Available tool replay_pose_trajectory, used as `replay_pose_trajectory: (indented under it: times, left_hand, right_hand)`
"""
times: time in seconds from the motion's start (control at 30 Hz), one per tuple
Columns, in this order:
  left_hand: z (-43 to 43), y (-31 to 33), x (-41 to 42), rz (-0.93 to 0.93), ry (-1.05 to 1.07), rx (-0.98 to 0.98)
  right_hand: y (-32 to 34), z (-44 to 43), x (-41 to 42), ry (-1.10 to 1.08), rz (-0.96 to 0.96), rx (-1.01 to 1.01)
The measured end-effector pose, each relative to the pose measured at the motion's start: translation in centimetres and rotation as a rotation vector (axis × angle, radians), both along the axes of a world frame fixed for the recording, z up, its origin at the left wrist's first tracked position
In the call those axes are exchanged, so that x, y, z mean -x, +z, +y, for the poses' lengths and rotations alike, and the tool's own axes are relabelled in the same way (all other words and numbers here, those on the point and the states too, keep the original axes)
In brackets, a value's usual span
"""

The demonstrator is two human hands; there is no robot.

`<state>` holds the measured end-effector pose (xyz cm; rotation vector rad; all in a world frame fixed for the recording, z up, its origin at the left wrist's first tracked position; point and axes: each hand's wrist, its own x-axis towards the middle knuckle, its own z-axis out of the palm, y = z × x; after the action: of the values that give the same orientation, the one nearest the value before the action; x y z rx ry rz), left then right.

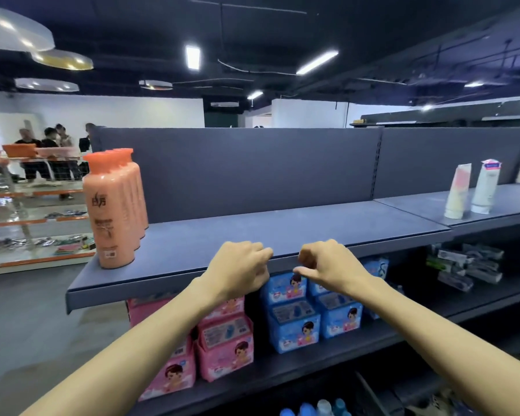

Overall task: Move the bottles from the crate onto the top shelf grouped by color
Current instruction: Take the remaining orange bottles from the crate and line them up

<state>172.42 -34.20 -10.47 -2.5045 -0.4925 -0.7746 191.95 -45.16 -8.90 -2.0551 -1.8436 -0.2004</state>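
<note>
Orange bottles are sitting done at the left of the top shelf.
At centre frame the left hand and right hand are hovering by its front edge, fingers curled, holding nothing. Blue bottles are peeking in at the bottom edge, probably yet to go up.

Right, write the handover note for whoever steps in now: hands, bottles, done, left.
Left hand and right hand: fingers curled, holding nothing, at the front edge of the top shelf.
Done: a row of orange bottles stands at the shelf's left end.
Left: blue-capped bottles show at the bottom of the view, below the shelves; group them apart from the orange.
</note>
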Motion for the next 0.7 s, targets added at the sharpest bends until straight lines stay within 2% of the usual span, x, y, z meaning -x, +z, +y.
replay_pose_trajectory:
  times: [0.13,0.43,0.57,0.7]
  left_hand:
    - [-1.2,-2.7,-0.4,0.027,-0.014,0.05]
    - [-3.3,-13.3,1.8,0.203,0.093,0.228]
    - [-4.5,-17.9,3.3,0.152,0.143,0.414]
    - [-5.4,-21.5,5.0,0.209,0.225,0.556]
  right_hand:
    - [-2.4,-0.1,0.3,0.039,-0.004,0.034]
    - [-12.3,-0.6,0.3,0.084,0.036,0.294]
    - [-17.4,-1.1,0.5,0.097,0.127,0.417]
    - [-22.5,-1.4,0.6,0.102,0.219,0.544]
